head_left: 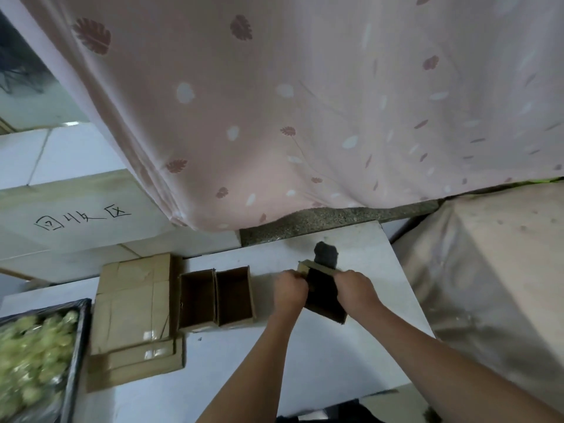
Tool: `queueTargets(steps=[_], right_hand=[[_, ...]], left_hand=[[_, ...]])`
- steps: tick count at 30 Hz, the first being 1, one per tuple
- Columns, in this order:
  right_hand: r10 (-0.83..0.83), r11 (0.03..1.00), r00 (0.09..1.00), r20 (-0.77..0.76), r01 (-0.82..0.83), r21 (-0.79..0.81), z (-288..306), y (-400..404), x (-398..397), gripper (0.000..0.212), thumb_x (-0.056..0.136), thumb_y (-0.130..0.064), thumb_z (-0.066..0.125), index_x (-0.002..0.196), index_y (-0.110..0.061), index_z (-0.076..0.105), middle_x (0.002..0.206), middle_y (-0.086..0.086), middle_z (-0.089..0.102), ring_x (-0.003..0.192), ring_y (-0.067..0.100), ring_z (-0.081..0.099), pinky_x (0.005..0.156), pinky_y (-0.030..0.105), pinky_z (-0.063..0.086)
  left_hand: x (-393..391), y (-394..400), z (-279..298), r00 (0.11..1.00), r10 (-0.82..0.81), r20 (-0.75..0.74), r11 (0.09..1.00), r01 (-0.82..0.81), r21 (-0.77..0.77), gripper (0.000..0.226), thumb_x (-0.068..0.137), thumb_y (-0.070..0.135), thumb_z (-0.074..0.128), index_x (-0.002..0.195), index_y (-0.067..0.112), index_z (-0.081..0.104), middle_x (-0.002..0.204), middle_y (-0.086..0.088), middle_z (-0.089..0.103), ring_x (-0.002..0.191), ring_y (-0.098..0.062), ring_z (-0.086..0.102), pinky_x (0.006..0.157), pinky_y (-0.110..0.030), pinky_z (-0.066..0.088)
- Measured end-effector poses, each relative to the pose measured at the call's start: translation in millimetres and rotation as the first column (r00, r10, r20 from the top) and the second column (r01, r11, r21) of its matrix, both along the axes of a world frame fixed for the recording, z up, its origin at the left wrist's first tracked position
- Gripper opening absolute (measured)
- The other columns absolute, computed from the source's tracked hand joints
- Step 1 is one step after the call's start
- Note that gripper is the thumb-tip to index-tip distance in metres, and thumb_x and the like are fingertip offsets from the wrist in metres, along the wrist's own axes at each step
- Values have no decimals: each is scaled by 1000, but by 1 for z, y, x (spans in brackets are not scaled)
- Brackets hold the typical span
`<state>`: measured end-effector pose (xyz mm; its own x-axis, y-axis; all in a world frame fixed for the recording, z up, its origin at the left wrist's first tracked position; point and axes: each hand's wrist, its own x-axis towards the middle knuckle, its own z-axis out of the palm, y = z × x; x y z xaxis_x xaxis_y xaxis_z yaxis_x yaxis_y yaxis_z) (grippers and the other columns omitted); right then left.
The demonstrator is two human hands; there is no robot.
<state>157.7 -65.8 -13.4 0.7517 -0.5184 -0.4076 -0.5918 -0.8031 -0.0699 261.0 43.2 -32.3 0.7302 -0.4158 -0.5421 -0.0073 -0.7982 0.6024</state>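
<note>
A small open cardboard box (323,297) with a dark inside lies tilted on the white table (320,355). My left hand (290,290) grips its left wall and my right hand (355,290) grips its right wall. A dark grey object (326,254) sticks out past the box's far end; what it is cannot be made out. Two more open cardboard boxes (216,297) stand side by side to the left, with nothing visible inside them.
Flattened cardboard (131,315) lies left of the open boxes. A dark crate of pale green items (33,358) fills the lower left corner. A pink leaf-print curtain (305,102) hangs behind the table. A covered bulky shape (488,285) stands at right.
</note>
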Motion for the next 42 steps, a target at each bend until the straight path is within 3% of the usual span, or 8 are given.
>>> queueTargets(steps=[5, 10, 16, 21, 26, 32, 38, 42], right_hand=[[310, 938, 950, -26, -310, -152, -3, -33, -23, 52, 88, -3, 61, 138, -5, 48, 129, 13, 60, 113, 29, 61, 82, 34, 48], [535, 816, 843, -62, -534, -220, 2, -68, -53, 70, 95, -1, 54, 155, -2, 20, 162, 15, 23, 150, 34, 20, 124, 38, 12], [694, 708, 697, 180, -616, -345, 24, -93, -93, 70, 48, -10, 96, 114, -3, 73, 117, 12, 72, 110, 28, 69, 97, 36, 54], [708, 706, 662, 246, -645, -293, 22, -112, -121, 70, 44, -9, 97, 111, -7, 76, 114, 8, 74, 107, 24, 70, 92, 33, 57], [591, 797, 777, 217, -604, -5, 18, -117, -138, 54, 106, -28, 44, 156, -17, 28, 163, 0, 26, 148, 18, 28, 117, 29, 27], [366, 880, 854, 370, -447, 160, 29, -136, -145, 59, 102, -56, 37, 151, -23, 32, 155, -3, 40, 135, 19, 46, 104, 37, 44], [347, 863, 872, 345, -441, 246, 24, -126, -136, 101, 87, -56, 66, 158, -29, -1, 166, -6, -10, 151, 20, 11, 117, 40, 31], [413, 835, 882, 226, -466, 294, 5, -115, -137, 112, 80, -49, 76, 159, -19, 3, 166, 0, 1, 150, 23, 8, 122, 36, 18]], left_hand=[[-33, -15, 5, 889, 405, -216, 898, -431, -91, 33, 107, 29, 31, 94, 14, 57, 98, -9, 62, 85, -17, 59, 74, -33, 52], [-55, -25, 8, 604, 460, -651, 773, -633, -41, 56, 105, 56, 25, 126, 11, 51, 109, -12, 62, 100, -34, 61, 90, -45, 51], [-83, -34, 21, 537, 406, -740, 801, -599, 5, 53, 94, 56, 55, 127, 16, 44, 115, -19, 58, 104, -42, 61, 94, -57, 53], [-106, -44, 15, 484, 413, -772, 767, -641, 9, 48, 88, 52, 69, 112, 13, 52, 119, -21, 59, 109, -39, 60, 93, -53, 55], [-122, -51, 11, 607, 483, -631, 764, -644, -35, 61, 83, 52, 75, 121, 9, 53, 114, -15, 63, 101, -34, 62, 79, -45, 57], [-122, -47, 7, 909, 319, -267, 907, -374, -191, 68, 78, 50, 81, 127, 15, 49, 107, -2, 60, 93, -20, 63, 57, -31, 59], [-137, -51, -1, 935, -225, 272, 974, 209, 87, 98, 74, 56, 78, 152, 19, 31, 141, -3, 45, 120, -24, 51, 101, -41, 48], [-157, -48, -11, 856, -378, 354, 921, 385, 53, 105, 73, 55, 79, 156, 17, 27, 152, -2, 38, 133, -25, 41, 114, -39, 32]])
